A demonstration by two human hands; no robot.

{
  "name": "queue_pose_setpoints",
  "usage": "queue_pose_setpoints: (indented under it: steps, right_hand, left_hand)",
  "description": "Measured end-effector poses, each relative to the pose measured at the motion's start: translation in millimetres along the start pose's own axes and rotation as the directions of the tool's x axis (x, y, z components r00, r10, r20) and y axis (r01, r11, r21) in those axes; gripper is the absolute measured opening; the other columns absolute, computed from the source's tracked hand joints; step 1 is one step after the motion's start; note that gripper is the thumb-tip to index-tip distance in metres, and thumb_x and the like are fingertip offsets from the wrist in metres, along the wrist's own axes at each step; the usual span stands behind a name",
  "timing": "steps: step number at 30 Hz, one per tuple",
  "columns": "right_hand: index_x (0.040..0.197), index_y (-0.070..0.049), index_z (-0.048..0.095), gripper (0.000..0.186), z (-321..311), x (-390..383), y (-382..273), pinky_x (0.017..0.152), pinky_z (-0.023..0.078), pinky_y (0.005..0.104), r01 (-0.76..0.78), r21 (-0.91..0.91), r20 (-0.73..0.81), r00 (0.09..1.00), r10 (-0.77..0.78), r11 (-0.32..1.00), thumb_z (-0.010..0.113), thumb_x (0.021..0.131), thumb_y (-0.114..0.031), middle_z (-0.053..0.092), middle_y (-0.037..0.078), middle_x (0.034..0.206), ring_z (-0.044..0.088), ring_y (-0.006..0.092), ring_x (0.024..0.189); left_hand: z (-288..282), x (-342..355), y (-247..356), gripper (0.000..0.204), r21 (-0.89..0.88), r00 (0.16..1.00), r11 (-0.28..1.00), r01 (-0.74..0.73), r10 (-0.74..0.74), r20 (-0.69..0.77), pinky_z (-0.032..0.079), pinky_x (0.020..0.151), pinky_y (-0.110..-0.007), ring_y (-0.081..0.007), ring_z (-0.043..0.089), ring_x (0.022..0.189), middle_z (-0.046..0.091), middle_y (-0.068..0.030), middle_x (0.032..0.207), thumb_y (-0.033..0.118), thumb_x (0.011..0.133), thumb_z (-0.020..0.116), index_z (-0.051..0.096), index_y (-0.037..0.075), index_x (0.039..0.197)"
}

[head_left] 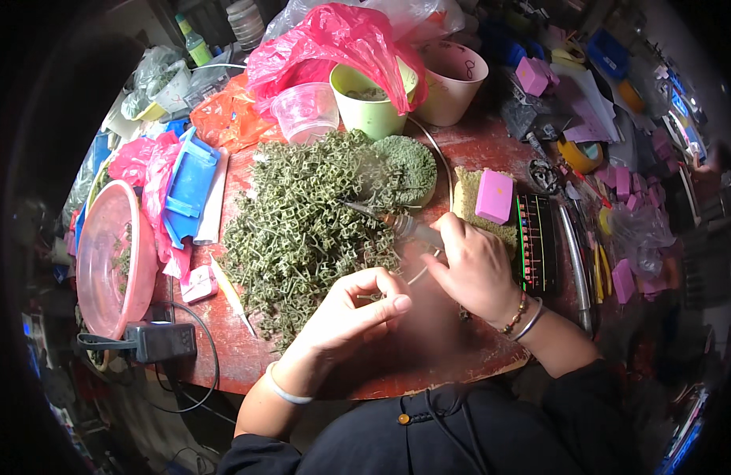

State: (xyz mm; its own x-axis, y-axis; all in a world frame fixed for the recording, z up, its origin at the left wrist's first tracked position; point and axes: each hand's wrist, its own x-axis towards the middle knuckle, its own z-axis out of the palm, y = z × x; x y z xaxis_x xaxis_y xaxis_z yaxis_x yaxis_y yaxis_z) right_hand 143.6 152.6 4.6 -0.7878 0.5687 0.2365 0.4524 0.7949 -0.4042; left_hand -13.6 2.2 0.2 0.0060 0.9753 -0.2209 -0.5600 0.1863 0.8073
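Observation:
A large heap of small green square-shaped pieces (pixel 302 214) covers the middle of the red table. My right hand (pixel 476 265) is closed around a pen-shaped tool (pixel 405 227) with a pointed metal tip and a pale cord. Its tip points left, over the heap's right side. At the heap's near edge, my left hand (pixel 357 309) is closed, thumb against curled fingers; anything in the pinch is too small or hidden to tell. Beyond the tool lies a round green disc (pixel 409 170) with a bumpy surface.
A pink block (pixel 494 196) rests on a yellowish sponge (pixel 464 190), beside a black tray (pixel 536 241). Green (pixel 373 115) and white (pixel 453 83) buckets stand behind. Leftward are a pink basin (pixel 140 253), blue tray (pixel 183 190), pointed yellow tool (pixel 229 293) and dark corded box (pixel 166 342).

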Motion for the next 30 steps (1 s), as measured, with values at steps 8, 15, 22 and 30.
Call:
queue_pose_setpoints:
  steps: [8,15,22,30]
  right_hand:
    - [0.098,-0.003,0.056,0.026,-3.3,-2.5,3.4,0.058,0.049,0.044,-0.016,0.067,-0.094,0.995,0.022,0.998,0.074,0.081,-0.009,0.064,0.016,0.073,0.066,0.0362,0.067]
    - [0.087,-0.005,0.057,0.016,-14.8,-16.9,-9.2,0.051,0.043,0.0319,-0.084,0.472,-0.21,0.956,0.205,0.878,0.072,0.084,-0.002,0.062,0.006,0.071,0.06,0.0159,0.057]
    - [0.08,-0.007,0.057,0.02,-24.6,-32.6,-24.3,0.054,0.04,0.0205,-0.099,0.781,-0.111,0.95,0.293,0.616,0.076,0.084,-0.002,0.061,-0.005,0.072,0.048,0.0007,0.058]
    - [0.084,-0.004,0.061,0.017,-30.6,-47.5,-21.7,0.052,0.04,0.0223,-0.224,0.756,0.0,0.94,0.342,0.615,0.078,0.085,-0.008,0.063,-0.003,0.069,0.049,0.0007,0.059]
  left_hand:
    - [1.6,1.5,-0.4,0.015,0.02,0.997,0.998,0.055,-0.054,-0.061,0.031,0.049,-0.016,0.0001,0.046,0.061,0.058,0.0058,0.078,0.019,0.093,0.072,0.06,0.011,0.089]
    - [5.9,2.6,0.9,0.019,0.125,0.985,0.992,-0.015,0.036,-0.168,0.038,0.053,-0.016,-0.0008,0.051,0.065,0.061,0.0037,0.088,0.013,0.09,0.073,0.06,0.009,0.104]
    - [13.4,0.9,-0.4,0.047,0.328,0.961,0.92,-0.215,0.259,-0.093,0.046,0.095,-0.028,-0.011,0.056,0.109,0.061,-0.0021,0.114,0.003,0.082,0.078,0.058,0.005,0.125]
    - [7.9,-0.5,-0.4,0.027,0.327,0.966,0.927,-0.186,0.232,-0.109,0.047,0.095,-0.029,-0.012,0.06,0.103,0.066,-0.0033,0.108,0.005,0.086,0.074,0.066,0.002,0.112]
